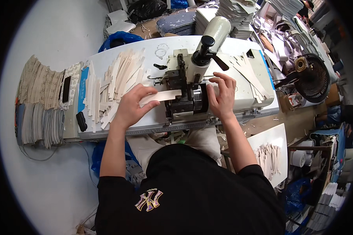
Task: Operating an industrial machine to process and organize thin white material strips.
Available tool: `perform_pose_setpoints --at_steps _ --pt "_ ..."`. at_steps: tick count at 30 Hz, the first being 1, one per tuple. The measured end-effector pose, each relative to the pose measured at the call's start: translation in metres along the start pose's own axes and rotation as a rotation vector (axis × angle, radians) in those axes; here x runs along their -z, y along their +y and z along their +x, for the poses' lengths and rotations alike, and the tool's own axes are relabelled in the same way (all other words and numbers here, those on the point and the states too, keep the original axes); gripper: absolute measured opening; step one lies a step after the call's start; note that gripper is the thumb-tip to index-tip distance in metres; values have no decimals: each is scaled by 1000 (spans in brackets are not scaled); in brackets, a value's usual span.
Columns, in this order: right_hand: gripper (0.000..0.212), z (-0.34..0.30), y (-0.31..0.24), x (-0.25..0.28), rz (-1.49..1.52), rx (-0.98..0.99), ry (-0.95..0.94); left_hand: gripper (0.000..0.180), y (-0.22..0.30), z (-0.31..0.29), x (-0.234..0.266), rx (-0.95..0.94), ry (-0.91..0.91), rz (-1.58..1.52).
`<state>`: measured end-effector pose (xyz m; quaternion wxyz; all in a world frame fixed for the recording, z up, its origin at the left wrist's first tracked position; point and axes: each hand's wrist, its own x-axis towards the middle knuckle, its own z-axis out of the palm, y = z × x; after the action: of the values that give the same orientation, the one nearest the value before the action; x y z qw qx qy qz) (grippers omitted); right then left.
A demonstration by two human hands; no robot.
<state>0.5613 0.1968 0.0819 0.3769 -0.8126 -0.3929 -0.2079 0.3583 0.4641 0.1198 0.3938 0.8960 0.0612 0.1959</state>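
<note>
My left hand [134, 105] pinches a flat pale strip [166, 95] between thumb and fingers. The strip's right end reaches the working head of a cream and black bench machine [181, 102], which looks like a skiving machine; the black parts there hide its tip. To the right of that head, my right hand [223, 95] is held with fingers spread and curved, nothing visible in them. Its thumb is close to the machine's round dark drum [200, 98]; whether they touch I cannot tell. Many similar strips [123, 74] lie fanned out left of the machine.
More strips [250, 76] rest on the machine's right-hand bed, and others on a white board [277, 137] at lower right. A black fan [309, 76] stands beyond the table's right end. Stacked sheets [41, 121] and a dark phone [66, 89] are at far left.
</note>
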Motion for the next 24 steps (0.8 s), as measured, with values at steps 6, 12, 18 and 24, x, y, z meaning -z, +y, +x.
perform_pose_setpoints --at_steps 6,12,18,24 --pt "18 -7 -14 3 65 -16 -64 33 11 17 -19 -23 -131 165" --pt "21 -11 -26 3 36 -53 -197 31 4 31 -31 -78 -86 255" --pt "22 -10 -28 2 39 -86 -198 30 9 33 -41 -116 -62 274" --pt "22 -13 -20 4 19 -117 -170 31 11 34 -64 -157 -40 266"
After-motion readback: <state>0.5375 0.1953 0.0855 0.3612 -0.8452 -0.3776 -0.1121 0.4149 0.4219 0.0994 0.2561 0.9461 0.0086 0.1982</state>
